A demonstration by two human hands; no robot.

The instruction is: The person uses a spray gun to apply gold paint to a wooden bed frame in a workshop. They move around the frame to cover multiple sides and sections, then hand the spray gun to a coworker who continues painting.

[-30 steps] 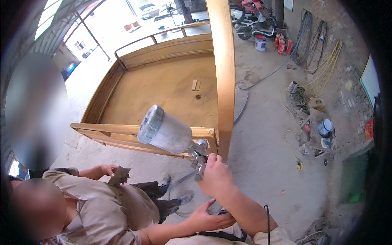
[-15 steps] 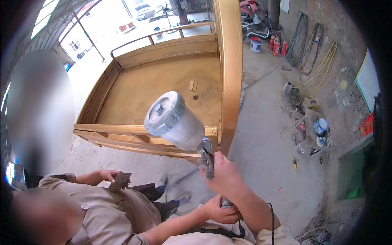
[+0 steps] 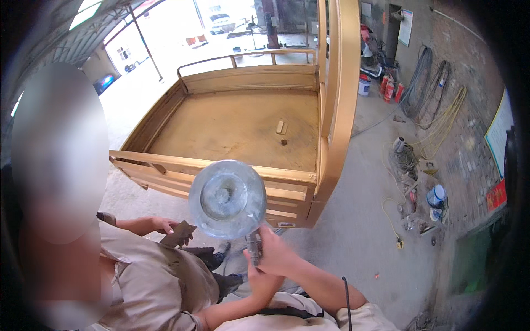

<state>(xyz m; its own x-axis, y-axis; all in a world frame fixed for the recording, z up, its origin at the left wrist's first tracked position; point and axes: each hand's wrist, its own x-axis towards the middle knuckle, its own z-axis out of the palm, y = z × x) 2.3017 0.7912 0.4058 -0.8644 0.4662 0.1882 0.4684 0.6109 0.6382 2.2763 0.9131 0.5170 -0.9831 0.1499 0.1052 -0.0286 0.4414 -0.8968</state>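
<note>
- See spray gun (image 3: 234, 212) at ctr, held up in midair; overlaps near rail of gold cargo bed (image 3: 292, 175) in view, gap hard to judge.
- Shows mainly round grey lid (image 3: 227, 193) of its cup, turned almost face-on to cam; hides much of gun body.
- Prob. top-heavy, esp. w/ liquid inside; can't see fill level.
- Looks hard & stiff, w/ metal-looking handle (image 3: 253, 248); lid perhaps slick if wet.
- Best to grasp low on handle, firm wrist, cup kept level; avoid lifting by lid, in case of loosening.
- Clamped at handle by right hand (image 3: 276, 254).
- Close below, left hand (image 3: 266, 282), thumb up alongside handle; hands together, but can't tell left grip from mere touch.
- Find no legible brand or label on lid.
- To L, beyond: co-worker's hand (image 3: 165, 226) w/ brown sheet (image 3: 178, 234); no print visible.
- Farther R, on wall: pale board (image 3: 499, 135) & red sign (image 3: 497, 195), both too small/blurry to read. Same for white bucket (image 3: 365, 85) near red extinguishers (image 3: 390, 90).
</note>
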